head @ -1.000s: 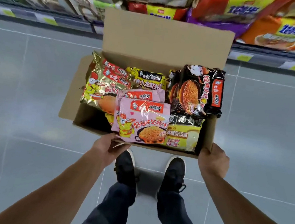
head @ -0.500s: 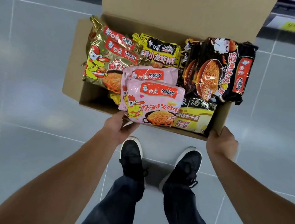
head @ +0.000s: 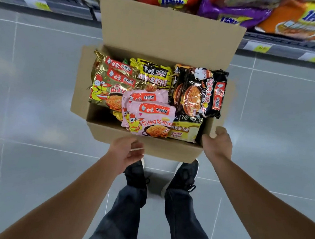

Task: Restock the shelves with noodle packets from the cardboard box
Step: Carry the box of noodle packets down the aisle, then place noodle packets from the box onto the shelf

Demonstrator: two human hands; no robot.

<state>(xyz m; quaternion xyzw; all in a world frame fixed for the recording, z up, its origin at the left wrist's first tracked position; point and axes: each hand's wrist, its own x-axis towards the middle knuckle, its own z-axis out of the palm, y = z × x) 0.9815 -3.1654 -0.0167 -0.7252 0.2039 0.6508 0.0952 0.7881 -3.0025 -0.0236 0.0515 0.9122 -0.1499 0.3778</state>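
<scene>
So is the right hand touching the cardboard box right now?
Touching. The head view shows the right hand wrapped round the near right corner of the cardboard box, thumb over the side flap, with no gap visible.
</scene>
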